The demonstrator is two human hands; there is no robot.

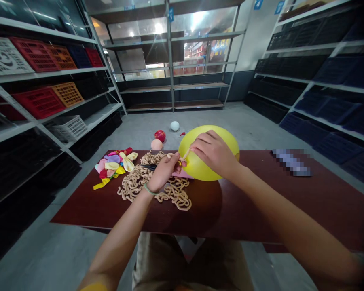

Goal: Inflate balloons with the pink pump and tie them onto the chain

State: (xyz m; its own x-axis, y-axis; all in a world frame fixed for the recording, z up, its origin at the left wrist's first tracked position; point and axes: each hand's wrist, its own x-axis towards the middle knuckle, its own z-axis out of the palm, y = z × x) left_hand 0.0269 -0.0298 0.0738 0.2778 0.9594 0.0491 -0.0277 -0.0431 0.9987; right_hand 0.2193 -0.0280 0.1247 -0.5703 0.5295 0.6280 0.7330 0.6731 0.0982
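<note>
A blown-up yellow balloon (212,171) is held above the table, its neck toward the left. My left hand (164,171) is closed in a pinch on that neck, with a bit of yellow showing at the fingertips. My right hand (214,153) reaches over the balloon, its fingers pinched on a short end of tan cord (186,154) close to the neck. Whether the cord goes round the neck is hidden by the fingers. Under my left hand lies a tangled heap of the same thick tan rope (136,182). A black object (149,166) pokes out beside that hand.
Limp balloons (111,165) in many colours lie left on the dark red table (87,206). A blurred-out flat object (291,162) rests at the right. Small inflated balloons, one red (159,136), sit on the floor beyond. Shelves with crates (38,103) stand around.
</note>
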